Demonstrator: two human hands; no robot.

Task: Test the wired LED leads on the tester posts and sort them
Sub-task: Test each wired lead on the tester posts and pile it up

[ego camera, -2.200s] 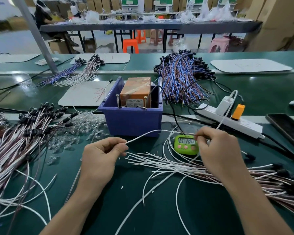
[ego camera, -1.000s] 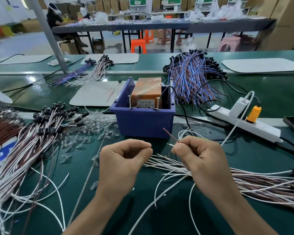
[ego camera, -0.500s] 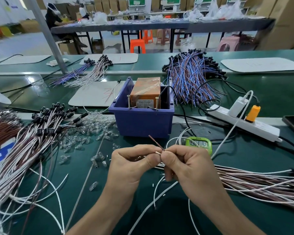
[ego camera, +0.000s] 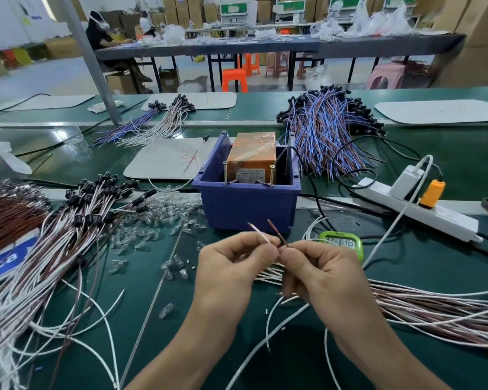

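My left hand [ego camera: 234, 266] pinches a white lead end [ego camera: 258, 232] and my right hand [ego camera: 319, 268] pinches a brown lead end [ego camera: 276, 232]; both ends stick up side by side just in front of the blue bin [ego camera: 245, 204]. Inside the bin sits an orange tester box [ego camera: 251, 156] with two upright screw posts [ego camera: 271, 174] at its front. A pile of white and brown leads [ego camera: 434, 308] lies to the right under my right wrist. Another pile with black LED holders [ego camera: 68, 229] spreads at the left.
Loose clear bulbs [ego camera: 158, 220] are scattered left of the bin. A green timer [ego camera: 341, 243] lies behind my right hand. A white power strip [ego camera: 417, 206] with plugs sits at the right. Blue-and-brown wire bundles [ego camera: 327, 136] lie beyond the bin.
My hands came together from apart, drew the lead in from the right pile, and now hold its two ends raised and parted in front of the bin.
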